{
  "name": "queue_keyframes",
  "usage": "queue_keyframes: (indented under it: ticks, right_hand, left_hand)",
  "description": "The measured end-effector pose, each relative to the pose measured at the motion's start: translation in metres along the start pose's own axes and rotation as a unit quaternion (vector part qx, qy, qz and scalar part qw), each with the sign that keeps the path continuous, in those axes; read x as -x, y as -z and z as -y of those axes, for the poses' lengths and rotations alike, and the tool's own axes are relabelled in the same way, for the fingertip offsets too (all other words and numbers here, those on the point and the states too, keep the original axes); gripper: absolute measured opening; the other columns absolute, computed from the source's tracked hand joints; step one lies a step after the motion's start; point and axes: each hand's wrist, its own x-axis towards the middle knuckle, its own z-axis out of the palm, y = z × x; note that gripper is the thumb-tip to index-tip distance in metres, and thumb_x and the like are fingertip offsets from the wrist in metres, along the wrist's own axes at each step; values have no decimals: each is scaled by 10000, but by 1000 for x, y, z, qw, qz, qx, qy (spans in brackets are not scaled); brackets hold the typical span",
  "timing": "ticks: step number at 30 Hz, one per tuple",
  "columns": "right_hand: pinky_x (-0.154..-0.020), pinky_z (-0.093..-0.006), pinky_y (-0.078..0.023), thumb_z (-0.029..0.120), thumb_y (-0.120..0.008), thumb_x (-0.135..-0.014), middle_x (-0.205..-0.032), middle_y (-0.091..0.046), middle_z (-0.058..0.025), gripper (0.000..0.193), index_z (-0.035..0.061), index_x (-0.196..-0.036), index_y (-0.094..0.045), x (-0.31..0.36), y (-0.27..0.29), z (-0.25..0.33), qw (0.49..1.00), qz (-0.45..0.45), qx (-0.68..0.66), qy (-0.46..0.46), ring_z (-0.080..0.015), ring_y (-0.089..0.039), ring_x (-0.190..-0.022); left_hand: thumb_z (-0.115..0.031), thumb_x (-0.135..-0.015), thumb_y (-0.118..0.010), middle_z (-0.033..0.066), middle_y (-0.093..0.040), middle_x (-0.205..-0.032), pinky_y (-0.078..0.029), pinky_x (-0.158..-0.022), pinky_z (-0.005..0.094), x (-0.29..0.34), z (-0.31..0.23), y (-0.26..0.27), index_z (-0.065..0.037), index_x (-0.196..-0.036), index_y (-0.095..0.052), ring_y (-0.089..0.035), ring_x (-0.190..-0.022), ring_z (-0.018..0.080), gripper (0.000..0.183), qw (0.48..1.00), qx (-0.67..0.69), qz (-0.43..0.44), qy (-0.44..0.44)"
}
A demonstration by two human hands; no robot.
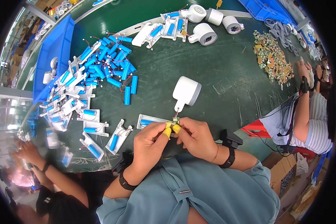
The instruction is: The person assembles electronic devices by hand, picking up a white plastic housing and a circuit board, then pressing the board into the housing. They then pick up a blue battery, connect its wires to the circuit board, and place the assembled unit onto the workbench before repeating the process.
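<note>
My left hand (pixel 149 139) and my right hand (pixel 197 137) meet close to my body, with yellow covers on some fingertips. Between them is a small green circuit board (pixel 176 120), pinched by my right fingers. My left thumb and forefinger are closed right beside it; what they grip is too small to make out. Thin wires run from the board up to a white fan head (pixel 186 90) with a grey rim, lying on the table. Under my fingers lies a white handle shell (pixel 141 118) holding a blue cylindrical battery (pixel 147 123), partly hidden by my left hand.
Blue batteries (pixel 110 59) with wires lie heaped at the left, beside several white shells (pixel 69 100). More fan heads (pixel 205 34) stand at the far side. A pile of circuit boards (pixel 272 59) lies at the right. Co-workers' hands (pixel 30 153) work at both sides.
</note>
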Motion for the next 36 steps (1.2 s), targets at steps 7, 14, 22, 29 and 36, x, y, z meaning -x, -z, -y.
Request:
queue_keyframes:
  ticks: [7, 14, 22, 29, 36]
  right_hand:
    - [-527, -256, -501, -19, -487, -921, -805, -638, -91, 157, -31, -1044, -585, -2, -2, -14, 988, -28, 109, 102, -129, -647, -613]
    - [-513, -265, -488, -17, -479, -922, -790, -633, -94, 148, -29, -1021, -588, -3, -4, -14, 990, -34, 94, 102, -141, -644, -598]
    - [-522, -278, -492, -9, -492, -922, -771, -621, -93, 93, -32, -955, -575, -4, -6, -14, 986, -36, 113, 120, -148, -642, -592]
    - [-595, -445, -489, 75, -592, -867, -745, -596, -173, 90, 12, -836, -534, -4, -7, -10, 971, -82, 128, 183, -372, -604, -683]
    - [-595, -454, -500, 88, -604, -853, -742, -604, -170, 107, 2, -833, -542, -5, -10, -18, 961, -112, 159, 199, -359, -611, -667]
  left_hand:
    - [67, -865, -586, 87, -655, -1017, -493, -667, 213, 4, 4, 0, 35, -1085, -669, -613, -790, 96, 238, 998, 53, 7, 19]
    - [85, -824, -615, 110, -665, -962, -503, -622, 230, -1, 5, -3, 34, -1018, -663, -626, -739, 112, 206, 994, -54, 2, -91]
    - [80, -828, -615, 97, -661, -933, -499, -622, 217, -4, 13, 3, 27, -1037, -654, -633, -732, 101, 219, 992, -61, 21, -107]
    - [48, -865, -617, 46, -659, -925, -496, -652, 184, -16, -9, 12, 35, -1095, -637, -613, -740, 53, 231, 997, 32, 50, 51]
    - [39, -864, -633, 29, -660, -854, -494, -679, 186, -20, -17, -5, 55, -1058, -624, -606, -744, 51, 195, 997, 0, 23, 68]
